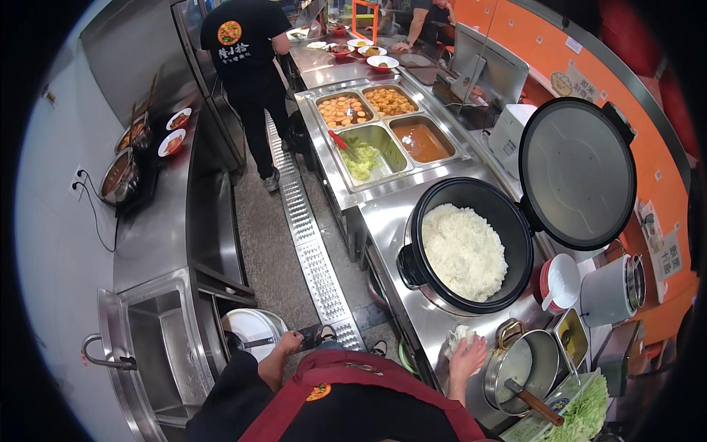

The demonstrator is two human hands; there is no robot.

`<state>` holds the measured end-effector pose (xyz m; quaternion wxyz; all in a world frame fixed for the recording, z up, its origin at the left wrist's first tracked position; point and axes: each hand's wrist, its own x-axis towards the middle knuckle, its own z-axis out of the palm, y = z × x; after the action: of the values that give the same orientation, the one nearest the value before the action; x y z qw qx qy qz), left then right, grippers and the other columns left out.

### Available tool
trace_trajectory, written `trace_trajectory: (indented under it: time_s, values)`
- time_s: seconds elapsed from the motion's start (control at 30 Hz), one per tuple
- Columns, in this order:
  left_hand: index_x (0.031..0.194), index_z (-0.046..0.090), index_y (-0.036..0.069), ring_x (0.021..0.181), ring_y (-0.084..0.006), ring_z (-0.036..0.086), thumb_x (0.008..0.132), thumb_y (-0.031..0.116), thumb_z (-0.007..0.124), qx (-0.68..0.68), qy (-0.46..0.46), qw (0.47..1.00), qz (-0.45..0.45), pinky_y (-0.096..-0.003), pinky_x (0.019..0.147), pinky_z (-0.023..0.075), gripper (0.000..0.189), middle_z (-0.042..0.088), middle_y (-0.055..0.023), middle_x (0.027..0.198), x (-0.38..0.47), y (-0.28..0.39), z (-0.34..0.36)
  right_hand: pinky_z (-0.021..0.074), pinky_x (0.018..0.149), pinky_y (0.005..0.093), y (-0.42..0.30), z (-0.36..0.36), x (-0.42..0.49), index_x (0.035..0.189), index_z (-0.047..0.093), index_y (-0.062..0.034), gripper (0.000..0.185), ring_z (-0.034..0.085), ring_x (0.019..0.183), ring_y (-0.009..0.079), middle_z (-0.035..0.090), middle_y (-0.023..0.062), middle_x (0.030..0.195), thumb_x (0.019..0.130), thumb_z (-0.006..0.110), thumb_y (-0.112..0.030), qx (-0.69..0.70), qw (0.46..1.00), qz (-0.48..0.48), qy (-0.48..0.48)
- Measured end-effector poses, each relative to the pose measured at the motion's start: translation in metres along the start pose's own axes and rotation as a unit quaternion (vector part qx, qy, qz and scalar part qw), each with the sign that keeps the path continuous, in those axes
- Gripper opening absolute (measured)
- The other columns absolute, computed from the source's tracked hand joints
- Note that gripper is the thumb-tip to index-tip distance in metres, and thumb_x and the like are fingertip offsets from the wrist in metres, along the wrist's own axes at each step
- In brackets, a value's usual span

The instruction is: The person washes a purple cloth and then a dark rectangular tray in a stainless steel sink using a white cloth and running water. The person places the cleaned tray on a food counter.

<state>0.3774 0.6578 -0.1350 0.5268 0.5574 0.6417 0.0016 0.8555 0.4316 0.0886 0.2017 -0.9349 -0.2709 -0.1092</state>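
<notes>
My right hand (467,359) presses a crumpled white cloth (459,338) onto the steel counter (409,293), left of a steel pot (491,381) with a wooden-handled utensil (533,401) in it. Beyond the hand, a large black rice cooker (519,265) stands with its lid (577,174) raised, holding white rice (464,251). My left hand (290,341) hangs at my left side, fingers curled, over the floor near a white round lidded bin (251,329); whether it holds something small cannot be told.
A co-worker (246,61) in black stands in the aisle, back turned. Food pans (381,179) sit in the counter ahead. Stacked bowls (560,282) and lettuce (580,411) are at right. A sink (165,342) and cooking pots (119,177) line the left side. A metal grating (326,276) crosses the floor.
</notes>
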Motion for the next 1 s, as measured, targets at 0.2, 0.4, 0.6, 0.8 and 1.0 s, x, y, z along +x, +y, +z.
trace_trajectory:
  time_s: [0.2, 0.4, 0.6, 0.8, 1.0]
  values:
    - [0.098, 0.070, 0.000, 0.071, -0.0203, 0.066, 0.089, 0.027, 0.059, 0.154, -0.004, 0.986, 0.059, -0.0338, 0.067, 0.0530, 0.031, 0.071, -0.0114, 0.081, 0.026, 0.035, -0.016, 0.0360, 0.098, 0.0458, 0.005, 0.030, 0.014, 0.124, 0.056, -0.0062, 0.035, 0.049, 0.120, 0.0313, 0.055, 0.0121, 0.130, 0.094, 0.053, -0.023, -0.070, 0.997, 0.040, 0.012]
    - [0.104, 0.070, 0.001, 0.088, -0.0258, 0.069, 0.086, 0.029, 0.060, 0.107, -0.084, 0.988, 0.068, -0.0354, 0.083, 0.0527, 0.035, 0.072, -0.0156, 0.094, 0.015, 0.065, 0.020, 0.0381, 0.094, 0.0441, 0.001, 0.034, 0.011, 0.120, 0.053, -0.0042, 0.034, 0.050, 0.116, 0.0324, 0.055, 0.0129, 0.124, 0.091, 0.055, -0.021, -0.071, 0.994, 0.059, 0.056]
    - [0.107, 0.072, 0.009, 0.101, -0.0327, 0.066, 0.085, 0.032, 0.059, 0.153, -0.120, 0.979, 0.062, -0.0382, 0.090, 0.0505, 0.034, 0.070, -0.0181, 0.104, 0.001, 0.068, 0.027, 0.0379, 0.093, 0.0444, -0.003, 0.029, 0.016, 0.110, 0.054, -0.0041, 0.028, 0.050, 0.110, 0.0335, 0.054, 0.0143, 0.111, 0.089, 0.057, -0.021, -0.058, 0.994, 0.078, 0.046]
    - [0.106, 0.072, 0.004, 0.098, -0.0301, 0.068, 0.086, 0.029, 0.059, 0.174, -0.073, 0.981, 0.051, -0.0373, 0.090, 0.0510, 0.034, 0.071, -0.0186, 0.102, 0.005, 0.059, 0.011, 0.0379, 0.091, 0.0436, -0.001, 0.030, 0.013, 0.104, 0.056, -0.0058, 0.022, 0.051, 0.107, 0.0326, 0.055, 0.0135, 0.107, 0.087, 0.058, -0.020, -0.062, 0.994, 0.081, 0.036]
    - [0.107, 0.071, 0.004, 0.098, -0.0316, 0.068, 0.086, 0.027, 0.058, 0.209, -0.086, 0.972, 0.065, -0.0382, 0.090, 0.0506, 0.034, 0.071, -0.0195, 0.102, 0.001, 0.050, 0.011, 0.0363, 0.093, 0.0469, 0.000, 0.033, 0.014, 0.106, 0.057, -0.0098, 0.023, 0.049, 0.110, 0.0327, 0.053, 0.0122, 0.112, 0.088, 0.057, -0.025, -0.101, 0.989, 0.080, 0.067]
